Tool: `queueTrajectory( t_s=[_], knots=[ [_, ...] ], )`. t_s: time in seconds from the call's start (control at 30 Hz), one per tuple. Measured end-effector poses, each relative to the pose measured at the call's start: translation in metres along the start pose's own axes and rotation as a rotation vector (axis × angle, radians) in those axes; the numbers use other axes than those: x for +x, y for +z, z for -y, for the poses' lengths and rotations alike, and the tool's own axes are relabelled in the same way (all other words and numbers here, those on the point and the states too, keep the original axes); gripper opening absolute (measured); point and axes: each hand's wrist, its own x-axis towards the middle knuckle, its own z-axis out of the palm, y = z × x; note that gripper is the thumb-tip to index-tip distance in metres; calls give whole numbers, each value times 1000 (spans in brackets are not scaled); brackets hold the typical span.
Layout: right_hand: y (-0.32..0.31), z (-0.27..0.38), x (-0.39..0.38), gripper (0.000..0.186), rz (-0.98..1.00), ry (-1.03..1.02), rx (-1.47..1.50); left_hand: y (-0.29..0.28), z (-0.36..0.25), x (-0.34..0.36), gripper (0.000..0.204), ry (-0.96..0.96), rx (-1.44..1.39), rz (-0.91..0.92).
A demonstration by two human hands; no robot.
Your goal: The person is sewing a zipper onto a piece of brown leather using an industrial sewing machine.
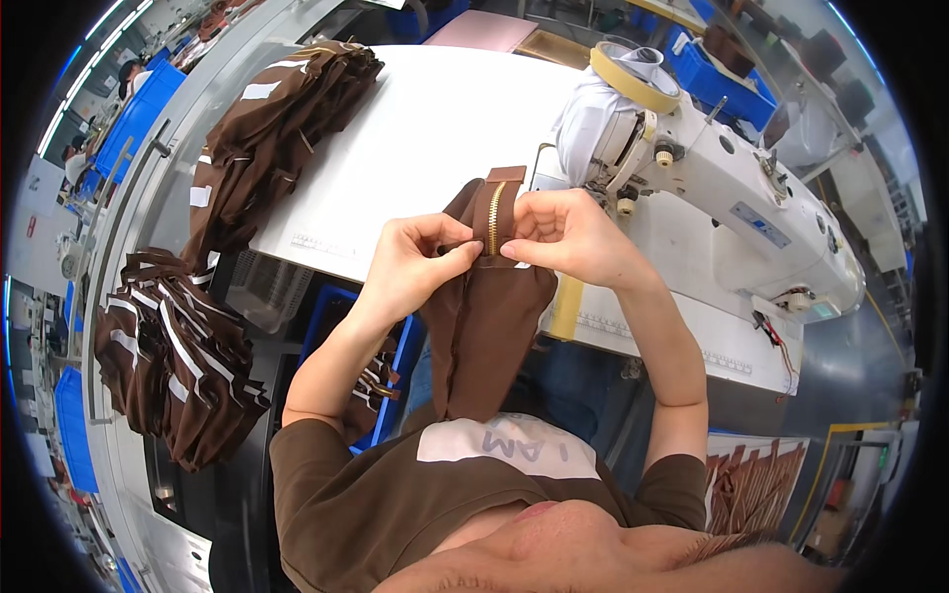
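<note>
Both my hands pinch a brown fabric piece [486, 326] that hangs down over the table's front edge toward my lap. A brass-toothed zipper [495, 219] on brown tape runs up between the hands, with a brown tab at its far end. My left hand [420, 259] is closed on the fabric just left of the zipper, thumb against fingers. On the right side of the zipper, my right hand [573, 237] grips the cloth near the tape, its fingers partly curled out of sight. Beyond the right hand stands a white sewing machine [732, 188].
A roll of yellowish tape [635, 79] rests on the machine head. Brown fabric pieces lie in a heap [282, 133] at the table's left, and another bundle with white strips [178, 356] hangs lower left. A blue bin [388, 395] sits below the white table [425, 128].
</note>
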Motion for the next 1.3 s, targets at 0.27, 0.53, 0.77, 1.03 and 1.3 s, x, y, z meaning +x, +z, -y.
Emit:
queueTrajectory(
  t_s=[0.27,0.53,0.77,1.03,1.3],
  knots=[
    [3,5,-1,9,-69,40,-35,0,2,4,6,20,22,-7],
    [8,7,-1,8,-147,89,-19,1,1,6,6,18,-32,22],
    [6,10,-1,9,-137,154,-69,-2,4,8,6,-1,-78,42],
    [10,10,-4,7,-168,11,-26,-13,9,9,18,23,-271,159],
    [3,14,-3,11,-200,-585,149,-31,11,56,53,565,417,689]
  ],
)
